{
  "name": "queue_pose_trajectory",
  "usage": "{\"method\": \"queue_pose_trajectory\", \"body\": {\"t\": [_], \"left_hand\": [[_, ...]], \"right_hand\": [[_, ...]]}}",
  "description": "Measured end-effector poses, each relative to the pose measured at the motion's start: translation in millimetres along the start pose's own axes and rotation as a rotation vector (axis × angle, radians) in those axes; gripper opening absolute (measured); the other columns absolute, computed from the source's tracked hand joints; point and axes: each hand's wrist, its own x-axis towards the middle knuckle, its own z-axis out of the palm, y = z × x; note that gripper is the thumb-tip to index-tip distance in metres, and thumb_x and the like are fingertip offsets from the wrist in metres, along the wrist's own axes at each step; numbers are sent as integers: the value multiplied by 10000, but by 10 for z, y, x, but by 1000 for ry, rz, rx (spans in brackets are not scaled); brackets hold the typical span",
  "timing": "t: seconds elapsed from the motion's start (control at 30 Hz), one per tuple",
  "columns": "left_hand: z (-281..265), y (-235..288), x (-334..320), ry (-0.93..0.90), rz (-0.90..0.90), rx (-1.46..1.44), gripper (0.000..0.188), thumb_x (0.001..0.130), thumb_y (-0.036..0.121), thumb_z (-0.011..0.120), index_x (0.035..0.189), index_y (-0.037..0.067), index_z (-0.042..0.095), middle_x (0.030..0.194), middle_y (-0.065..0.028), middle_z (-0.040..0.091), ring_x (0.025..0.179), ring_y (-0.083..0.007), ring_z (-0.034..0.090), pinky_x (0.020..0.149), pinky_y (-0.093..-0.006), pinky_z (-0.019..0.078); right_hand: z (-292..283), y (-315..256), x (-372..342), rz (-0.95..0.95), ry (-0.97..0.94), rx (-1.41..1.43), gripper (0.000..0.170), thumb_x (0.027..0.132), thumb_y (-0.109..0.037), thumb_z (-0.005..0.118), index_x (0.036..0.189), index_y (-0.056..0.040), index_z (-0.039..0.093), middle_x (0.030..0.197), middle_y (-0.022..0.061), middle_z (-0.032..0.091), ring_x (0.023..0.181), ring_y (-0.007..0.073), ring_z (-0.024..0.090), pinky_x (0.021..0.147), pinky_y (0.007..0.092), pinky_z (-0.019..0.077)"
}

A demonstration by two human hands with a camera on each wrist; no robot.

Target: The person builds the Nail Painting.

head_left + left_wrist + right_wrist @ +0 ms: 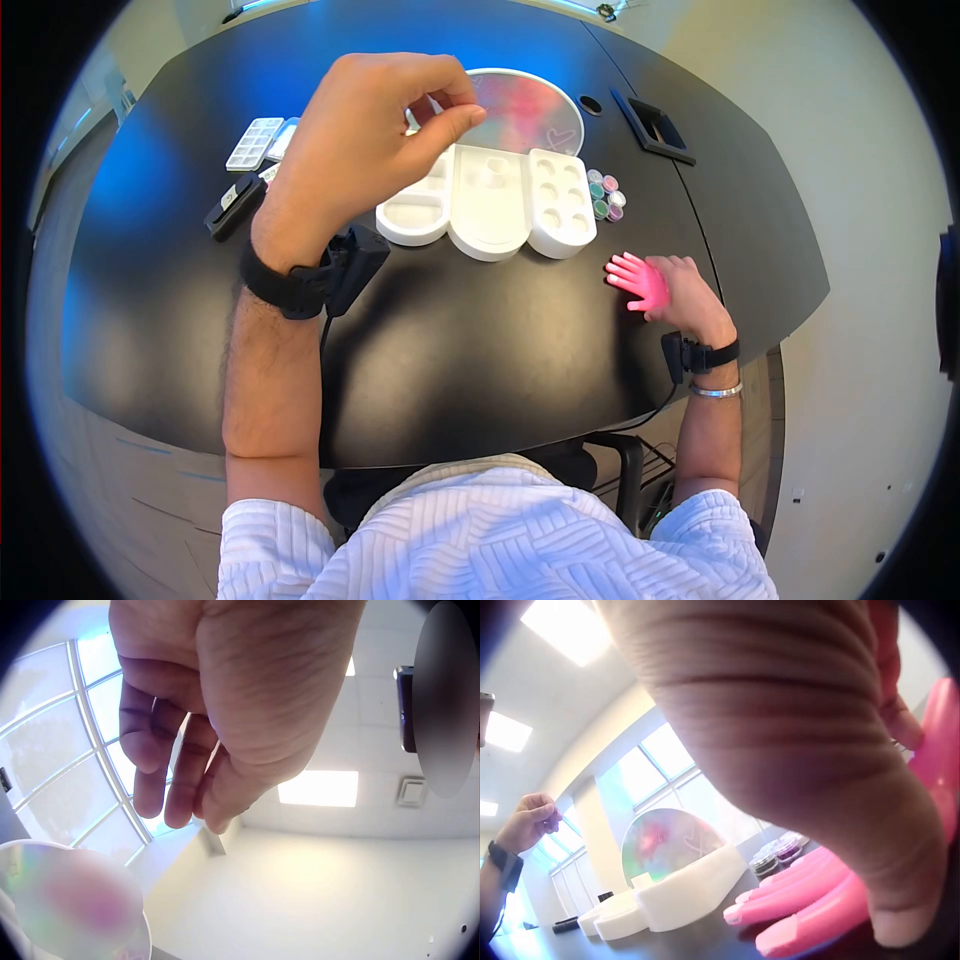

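Note:
My left hand [375,135] is raised over the white tray [490,235], its fingers loosely bent and the thumb close to them. Nothing is visible in its fingers in the left wrist view, where the hand [247,697] hangs with the fingers downward. My right hand [690,298] holds a pink model hand [640,283] low over the table's right side, its pink fingers spread to the left. In the right wrist view my thumb and palm [795,742] lie over the pink model hand [810,919], hiding part of it.
An oval mirror [530,115] stands behind the white tray. Small lidded pots [605,195] sit at the tray's right. White palettes [253,145] and a black device [235,205] lie at the left. A black frame [655,130] is at the back right.

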Motion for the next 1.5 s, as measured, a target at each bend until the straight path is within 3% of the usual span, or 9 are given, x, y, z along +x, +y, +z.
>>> {"method": "queue_pose_trajectory", "body": {"t": [0.13,0.2,0.53,0.87,0.97,1.07,1.13,1.27,1.5], "left_hand": [[59,-12,-28,-7,-16,-136,90,973,118,824,973,32,799,800,-30,753,700,-114,659,621,-276,501],[82,17,-30,-35,-46,-164,129,986,153,830,994,28,799,803,-27,751,715,-107,665,643,-277,513],[444,93,-100,-236,-155,-478,312,1110,291,728,1287,35,712,926,-104,802,840,-156,743,766,-327,586],[273,-23,-24,-70,-513,-942,389,1088,253,772,1324,-25,636,1017,-106,816,925,-131,783,860,-303,644],[279,-42,-17,-34,-528,-927,442,1058,201,802,1365,-39,592,1057,-126,819,955,-148,788,892,-311,645],[341,-34,-18,-49,-530,-863,478,1035,124,811,1406,-53,565,1114,-153,821,974,-156,786,900,-310,643],[434,-38,-41,-125,-377,-780,488,1043,89,786,1446,-55,550,1131,-172,823,960,-152,780,886,-313,644],[494,-8,-57,-176,-417,-652,457,1028,-8,716,1466,-28,589,1170,-114,834,979,-129,770,888,-310,650],[504,-75,-69,-120,-359,-660,358,1062,-35,533,1342,42,742,1137,-71,822,908,-113,758,775,-294,611]], "right_hand": [[-200,-247,-14,-73,19,-190,876,656,-15,937,1481,-17,640,1373,185,707,1298,415,617,1110,496,536],[-320,-416,-21,-341,312,-88,888,652,-4,928,1489,-25,632,1397,171,695,1278,413,623,1111,491,534],[-651,-1520,492,-867,538,181,776,774,137,809,1497,-96,650,1532,124,667,1386,387,615,1157,469,539],[-687,-1873,881,-703,637,440,666,860,179,757,1464,-92,688,1387,144,642,1230,289,745,983,392,662],[-627,-1818,1011,-557,423,1118,400,1028,83,686,1425,49,644,1416,140,639,1110,207,776,914,324,660],[-691,-1884,943,-443,290,1377,455,1060,-49,751,1471,62,591,1447,178,627,1155,229,765,936,331,649],[-645,-1838,948,-451,243,1339,512,1055,-116,783,1490,56,573,1463,194,621,1182,233,752,965,344,638],[-645,-1733,961,-405,115,1322,676,1010,-215,866,1542,38,534,1503,202,606,1249,235,717,1035,375,606],[-696,-1545,989,-421,-42,1345,651,1017,-241,785,1557,26,539,1366,166,717,1185,197,730,1013,347,605]]}}
